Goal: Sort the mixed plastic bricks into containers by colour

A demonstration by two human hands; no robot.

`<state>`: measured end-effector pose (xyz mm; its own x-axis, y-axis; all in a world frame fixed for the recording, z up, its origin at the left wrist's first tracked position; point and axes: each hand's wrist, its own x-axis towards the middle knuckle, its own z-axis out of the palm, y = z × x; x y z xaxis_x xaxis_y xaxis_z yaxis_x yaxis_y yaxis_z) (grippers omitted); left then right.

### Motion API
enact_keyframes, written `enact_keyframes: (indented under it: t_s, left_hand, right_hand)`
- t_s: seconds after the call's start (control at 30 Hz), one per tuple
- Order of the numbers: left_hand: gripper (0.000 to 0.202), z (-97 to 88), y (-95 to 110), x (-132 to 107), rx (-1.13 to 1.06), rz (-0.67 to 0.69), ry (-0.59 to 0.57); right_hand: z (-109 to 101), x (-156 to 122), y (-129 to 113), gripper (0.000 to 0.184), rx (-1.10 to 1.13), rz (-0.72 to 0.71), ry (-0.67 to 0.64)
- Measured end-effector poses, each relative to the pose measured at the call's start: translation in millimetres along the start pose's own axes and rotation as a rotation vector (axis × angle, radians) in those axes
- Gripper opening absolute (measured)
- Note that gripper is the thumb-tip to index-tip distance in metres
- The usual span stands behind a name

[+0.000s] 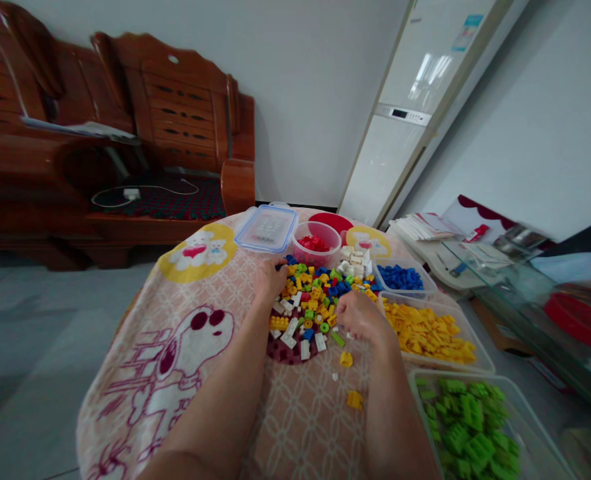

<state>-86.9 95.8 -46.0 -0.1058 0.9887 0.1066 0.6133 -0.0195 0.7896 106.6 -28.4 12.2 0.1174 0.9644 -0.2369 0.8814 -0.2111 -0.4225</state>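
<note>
A heap of small mixed bricks [315,293], yellow, blue, green, white and red, lies mid-desk toward the far edge. The left hand [270,280] rests on its left side and the right hand [360,317] on its right, both curled with the fingers down among the pieces; whether either pinches one I cannot tell. Tubs of red bricks [316,243], blue bricks [400,277], yellow bricks [425,333] and green bricks [465,427] line the far and right edges. A cartoon-print cloth [175,360] covers the desk. A wooden sofa [125,127] stands beyond it on a grey floor [25,333].
</note>
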Motion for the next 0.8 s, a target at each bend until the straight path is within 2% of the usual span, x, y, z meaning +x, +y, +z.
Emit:
enact_keyframes:
  t_s: [0.17,0.3,0.43,0.53,0.6,0.7,0.8]
  left_hand:
    - [0.036,-2.8,2.7,-1.3,0.018,-0.025,-0.006]
    - [0.036,-2.4,2.3,-1.6,0.025,-0.012,-0.004]
    - [0.035,-1.7,1.6,-1.5,0.034,-0.004,-0.006]
    - [0.035,-2.7,2.6,-2.0,0.042,-0.018,-0.010]
    - [0.035,-3.4,3.3,-2.4,0.046,-0.021,-0.010]
    - [0.035,-3.4,3.1,-2.2,0.035,-0.019,-0.013]
    - [0.035,-1.8,1.1,-1.3,0.017,-0.012,-0.012]
  right_hand:
    - [-6.8,11.4,15.3,0.017,0.413,0.093,0.312]
    - [-10.9,21.0,29.6,0.026,0.752,0.167,0.651]
    - [-8.5,30.3,44.4,0.035,1.026,0.163,0.944]
    - [-5.2,37.4,53.2,0.051,1.231,0.130,1.122]
    - [-4.3,41.6,58.0,0.064,1.306,0.126,1.178]
    - [-4.7,45.7,64.7,0.074,1.297,0.136,1.199]
    - [-4.7,47.3,71.4,0.076,1.174,0.083,1.130]
